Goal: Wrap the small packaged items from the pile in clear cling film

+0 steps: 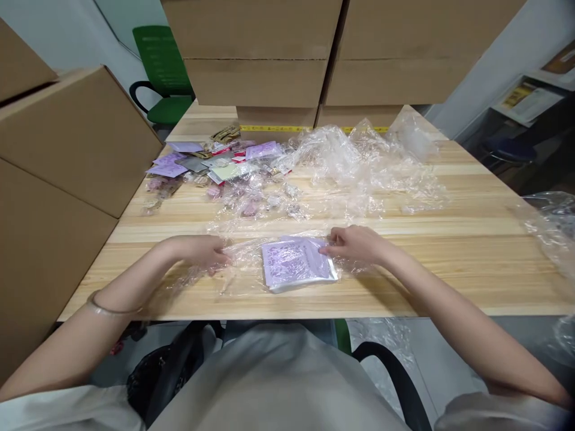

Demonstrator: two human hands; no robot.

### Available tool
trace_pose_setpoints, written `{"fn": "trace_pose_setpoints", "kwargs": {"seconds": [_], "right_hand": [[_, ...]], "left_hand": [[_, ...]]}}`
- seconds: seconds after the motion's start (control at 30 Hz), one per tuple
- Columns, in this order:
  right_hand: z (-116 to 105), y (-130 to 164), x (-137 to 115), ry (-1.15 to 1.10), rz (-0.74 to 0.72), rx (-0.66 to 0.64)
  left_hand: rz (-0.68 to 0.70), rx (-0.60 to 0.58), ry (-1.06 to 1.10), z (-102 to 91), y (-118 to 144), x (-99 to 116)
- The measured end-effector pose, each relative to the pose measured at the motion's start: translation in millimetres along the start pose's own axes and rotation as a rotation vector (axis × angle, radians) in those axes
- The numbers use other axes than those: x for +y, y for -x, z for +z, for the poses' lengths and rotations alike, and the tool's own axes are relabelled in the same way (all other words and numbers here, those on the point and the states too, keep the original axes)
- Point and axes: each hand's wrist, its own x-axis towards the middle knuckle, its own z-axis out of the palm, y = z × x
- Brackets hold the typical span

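Note:
Two purple printed sachets point(294, 263) with silvery edges lie overlapped near the table's front edge. Clear plastic film point(245, 266) spreads around them, mostly to their left. My left hand point(209, 251) is closed on the film's left end, its fingertips pinched down close to the tabletop. At the sachets' upper right corner, my right hand point(357, 244) has its fingers curled, with a fingertip over the corner. More film shows under that hand. The undersides of both hands are hidden.
Behind the hands lies a pile of sachets and small wrapped items point(224, 167). Crumpled clear film point(350, 161) covers the back right of the wooden table point(485, 251). Large cardboard boxes point(269, 48) stand at the back, and another carton point(58, 173) flanks the left side.

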Motion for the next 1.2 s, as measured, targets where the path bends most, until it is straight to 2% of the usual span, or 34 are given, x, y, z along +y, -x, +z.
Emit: {"fn": "trace_pose_setpoints", "kwargs": {"seconds": [0.07, 0.1, 0.13, 0.17, 0.2, 0.23, 0.27, 0.33, 0.43, 0.5, 0.67, 0.77, 0.93, 1.1, 1.2], "right_hand": [[-1, 17, -6, 0.147, -0.056, 0.206], [0, 27, -10, 0.173, -0.151, 0.292], [3, 35, -14, 0.172, -0.279, 0.337], [7, 42, -17, 0.159, -0.407, 0.33], [13, 47, -19, 0.141, -0.513, 0.286], [20, 50, -22, 0.124, -0.58, 0.232], [27, 51, -23, 0.111, -0.605, 0.194], [42, 48, -25, 0.094, -0.589, 0.176], [54, 43, -26, 0.111, -0.545, 0.226], [54, 44, -28, 0.146, -0.555, 0.239], [40, 57, -31, 0.133, -0.593, 0.184], [32, 67, -27, 0.072, -0.554, 0.117], [15, 71, -12, -0.221, -0.475, -0.036], [-6, 47, 9, -0.484, -0.245, -0.188], [-9, 28, 23, -0.556, -0.113, -0.261]], "left_hand": [[-0.169, 0.378, -0.312, 14.2, 14, 17], [-0.211, 0.636, -0.428, 23.4, 19, 27], [-0.127, 0.819, -0.492, 33.2, 21, 37], [0.05, 0.909, -0.513, 43.0, 20, 47], [0.249, 0.913, -0.511, 52.1, 16, 56], [0.428, 0.858, -0.494, 60.2, 9, 63], [0.548, 0.786, -0.47, 66.9, -1, 69], [0.614, 0.69, -0.425, 76.1, -22, 77], [0.575, 0.661, -0.37, 81.0, -44, 79], [0.561, 0.645, -0.347, 80.2, -46, 78], [0.588, 0.503, -0.228, 70.5, -26, 67], [0.591, 0.457, -0.094, 60.6, -12, 54], [0.56, 0.333, 0.217, 43.1, 4, 35], [0.4, 0.324, 0.5, 34.9, -10, 26], [0.32, 0.366, 0.461, 34.8, -27, 23]]}}
